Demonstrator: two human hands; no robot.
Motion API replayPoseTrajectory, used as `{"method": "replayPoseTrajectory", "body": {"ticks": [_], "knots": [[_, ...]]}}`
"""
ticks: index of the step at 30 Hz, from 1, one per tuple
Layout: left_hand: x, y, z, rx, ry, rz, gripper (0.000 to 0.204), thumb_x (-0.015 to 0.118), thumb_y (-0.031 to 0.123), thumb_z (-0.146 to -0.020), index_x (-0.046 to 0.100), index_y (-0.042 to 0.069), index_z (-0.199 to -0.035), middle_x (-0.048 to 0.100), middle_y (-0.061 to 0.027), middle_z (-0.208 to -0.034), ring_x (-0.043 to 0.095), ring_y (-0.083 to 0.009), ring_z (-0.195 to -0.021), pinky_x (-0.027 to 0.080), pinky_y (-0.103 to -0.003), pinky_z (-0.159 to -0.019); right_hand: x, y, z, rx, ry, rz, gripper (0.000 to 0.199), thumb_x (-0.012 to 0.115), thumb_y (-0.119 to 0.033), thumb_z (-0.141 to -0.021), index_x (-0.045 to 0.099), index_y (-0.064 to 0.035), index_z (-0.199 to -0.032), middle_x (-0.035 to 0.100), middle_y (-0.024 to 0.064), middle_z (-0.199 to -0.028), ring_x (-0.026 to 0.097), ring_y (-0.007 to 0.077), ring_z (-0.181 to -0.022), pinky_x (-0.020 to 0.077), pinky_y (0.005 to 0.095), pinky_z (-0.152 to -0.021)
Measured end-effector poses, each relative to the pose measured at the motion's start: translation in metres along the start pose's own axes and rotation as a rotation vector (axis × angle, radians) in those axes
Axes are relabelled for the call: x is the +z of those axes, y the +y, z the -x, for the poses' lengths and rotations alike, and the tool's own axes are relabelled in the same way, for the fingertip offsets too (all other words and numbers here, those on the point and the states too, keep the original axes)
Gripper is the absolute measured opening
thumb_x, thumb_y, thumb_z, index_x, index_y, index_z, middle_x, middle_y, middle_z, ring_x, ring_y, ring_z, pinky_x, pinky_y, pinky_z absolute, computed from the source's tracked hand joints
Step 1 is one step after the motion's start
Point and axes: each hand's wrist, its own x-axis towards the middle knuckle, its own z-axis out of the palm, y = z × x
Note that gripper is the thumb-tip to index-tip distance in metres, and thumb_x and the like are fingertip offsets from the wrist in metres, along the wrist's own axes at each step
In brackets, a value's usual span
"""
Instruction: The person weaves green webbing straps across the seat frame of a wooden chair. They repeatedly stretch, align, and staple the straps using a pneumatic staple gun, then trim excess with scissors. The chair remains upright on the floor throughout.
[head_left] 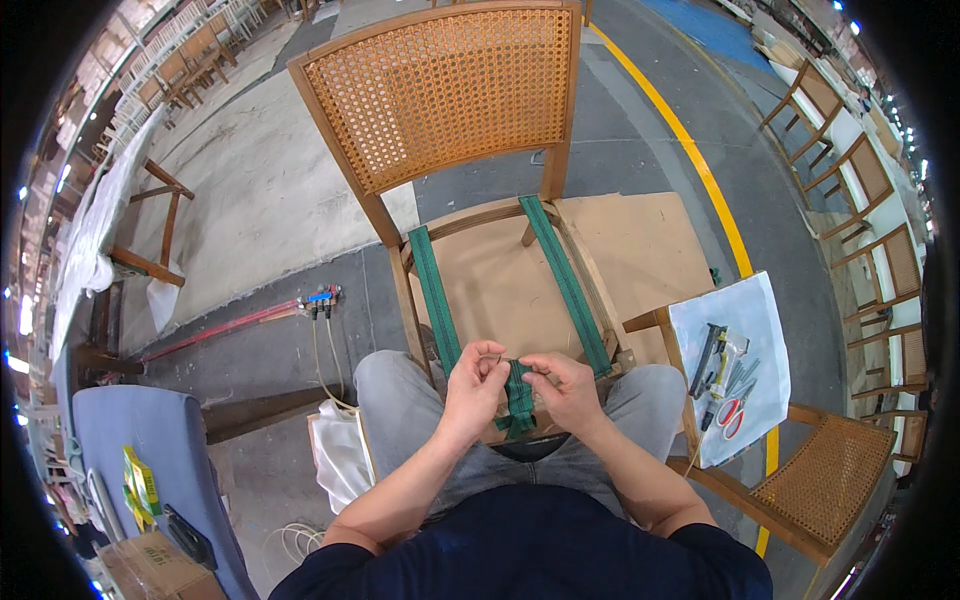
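Between my knees, a green webbing strap (519, 398) lies at the front of a wooden chair frame, its lower end folded. My left hand (474, 398) pinches at the strap's left upper edge, with thumb and fingertips together. Opposite it, my right hand (565, 392) closes its thumb and fingers on the strap's right edge. Whether a small part sits in the fingertips is too small to tell. Two more green straps, a left one (434, 290) and a right one (568, 280), run from back to front across the open seat. Beyond them rises the woven cane backrest (450, 95).
At my right, a white-covered surface (765, 330) carries a staple gun (708, 358), red-handled scissors (732, 415) and slim tools. Cardboard (640, 230) lies under the chair. On my left are a blue-grey padded surface (140, 425) and a red hose (225, 330) with a blue valve.
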Motion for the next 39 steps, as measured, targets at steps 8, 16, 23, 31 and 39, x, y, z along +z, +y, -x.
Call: {"method": "replayPoseTrajectory", "body": {"ticks": [8,16,23,31,39], "knots": [[0.005,-0.005,-0.016,0.211,0.094,-0.469,0.025,0.076,0.004,-0.092,0.071,0.004,-0.117,0.070,-0.0088,-0.096,0.069,-0.0217,-0.093,0.055,-0.033,-0.088,-0.007,0.018,-0.034,0.005,0.007,0.011,0.018,0.077,-0.003,-0.092,0.075,-0.0021,-0.110,0.076,0.0116,-0.098,0.073,0.0212,-0.089,0.0557,0.0317,-0.080],[-0.002,-0.002,-0.082,0.385,0.149,-0.672,0.013,0.077,0.008,-0.092,0.076,0.005,-0.104,0.073,-0.0143,-0.103,0.073,-0.0332,-0.098,0.057,-0.040,-0.085,-0.012,0.035,-0.105,0.002,-0.117,0.128,0.012,0.076,-0.008,-0.093,0.074,-0.0046,-0.104,0.073,0.0130,-0.099,0.071,0.0279,-0.091,0.0563,0.0373,-0.081],[-0.037,-0.022,-0.194,0.210,0.196,-0.694,0.024,0.072,0.011,-0.095,0.071,0.005,-0.118,0.076,-0.0152,-0.097,0.075,-0.0321,-0.091,0.059,-0.044,-0.080,0.013,0.104,-0.248,0.046,-0.293,0.287,0.013,0.072,-0.016,-0.094,0.076,-0.0061,-0.101,0.072,0.0180,-0.099,0.071,0.0369,-0.095,0.0559,0.0442,-0.083],[-0.060,-0.023,-0.267,0.424,0.169,-1.013,0.044,0.071,0.011,-0.094,0.064,0.005,-0.137,0.066,-0.0175,-0.134,0.052,-0.0445,-0.136,0.040,-0.052,-0.118,0.056,0.155,-0.382,0.211,-0.284,0.542,0.012,0.075,-0.019,-0.092,0.079,-0.0125,-0.101,0.073,0.0148,-0.105,0.070,0.0355,-0.104,0.0553,0.0474,-0.092],[-0.057,-0.036,-0.303,0.474,0.132,-1.346,0.064,0.066,0.031,-0.100,0.048,0.010,-0.158,0.042,-0.0064,-0.168,0.027,-0.0461,-0.157,0.019,-0.067,-0.127,0.064,0.157,-0.390,0.196,-0.226,0.510,0.013,0.078,-0.022,-0.090,0.080,-0.0105,-0.094,0.073,0.0142,-0.101,0.070,0.0345,-0.101,0.0553,0.0474,-0.090]]}}
